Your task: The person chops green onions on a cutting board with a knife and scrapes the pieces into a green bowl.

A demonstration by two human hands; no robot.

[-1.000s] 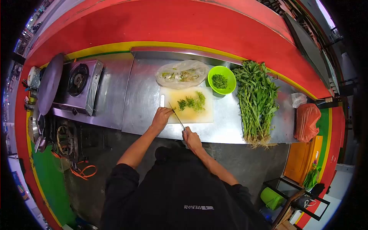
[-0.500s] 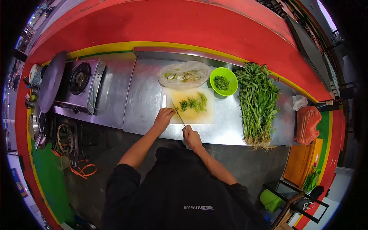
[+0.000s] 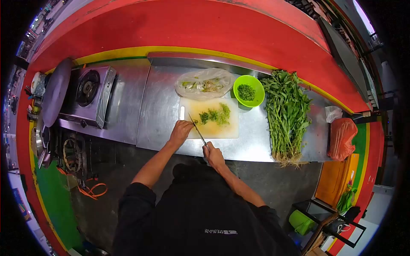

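My right hand (image 3: 214,154) is wrapped round the handle of a knife (image 3: 199,133), at the near edge of a white cutting board (image 3: 230,132). The blade slants up and left across the board. Just left of the blade, the fingers of my left hand (image 3: 182,129) are bunched together, with a small green bit by their tips; what they pinch is mostly hidden. Chopped greens (image 3: 217,115) lie in a loose pile on the board, right of the blade. Behind the board, a bright green bowl (image 3: 242,100) holds more finely chopped greens.
A clear plastic bag (image 3: 204,82) with trimmings sits behind the board. To the right, a large bunch of leafy stems (image 3: 287,117) lies on the steel counter (image 3: 164,89), with a red plastic bag (image 3: 342,138) beyond. A gas stove (image 3: 89,96) stands at the left.
The knife blade has shifted slightly left, along with my left fingertips. My right hand stays about where it was, and the view has moved very little.
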